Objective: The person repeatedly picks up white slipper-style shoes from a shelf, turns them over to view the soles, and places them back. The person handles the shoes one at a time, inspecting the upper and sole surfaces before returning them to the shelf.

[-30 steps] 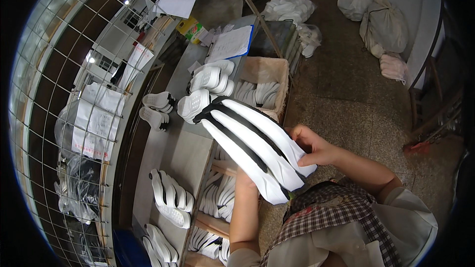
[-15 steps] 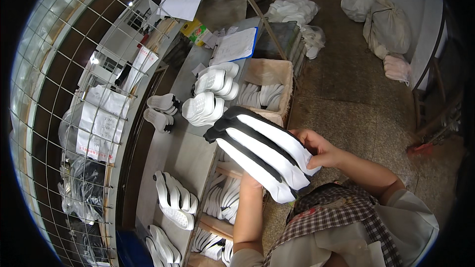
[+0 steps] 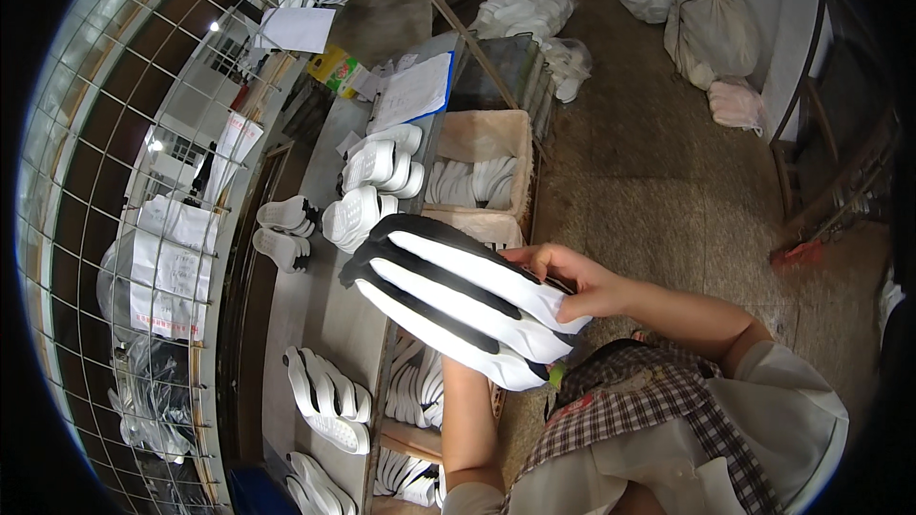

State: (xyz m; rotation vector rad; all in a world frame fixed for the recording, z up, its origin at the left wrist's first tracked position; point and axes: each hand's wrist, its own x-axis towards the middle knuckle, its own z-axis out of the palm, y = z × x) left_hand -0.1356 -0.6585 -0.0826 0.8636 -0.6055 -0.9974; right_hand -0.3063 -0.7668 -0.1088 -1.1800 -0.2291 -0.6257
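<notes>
A stack of white shoe soles (image 3: 468,310) with black upper layers is held in front of me, tilted, with the toe ends pointing to the far left. My right hand (image 3: 563,277) is closed round the near right end, its thumb along the outer sole. From below, my left hand (image 3: 460,374) comes up to the stack and supports it. The fingers of that hand are hidden behind the soles; only the wrist and forearm show.
A grey bench (image 3: 329,310) on the left carries several groups of white soles (image 3: 329,396). A clipboard (image 3: 415,91) lies farther back. Beside the bench are a lined bin (image 3: 482,133) of soles and shelves of soles below. Wire mesh (image 3: 114,172) stands at left, white bags (image 3: 716,33) at far right.
The stack and both hands have shifted a little left in view, and the stack has turned slightly. The whole scene has moved left too, as my head turned. Both hands stay at the soles.
</notes>
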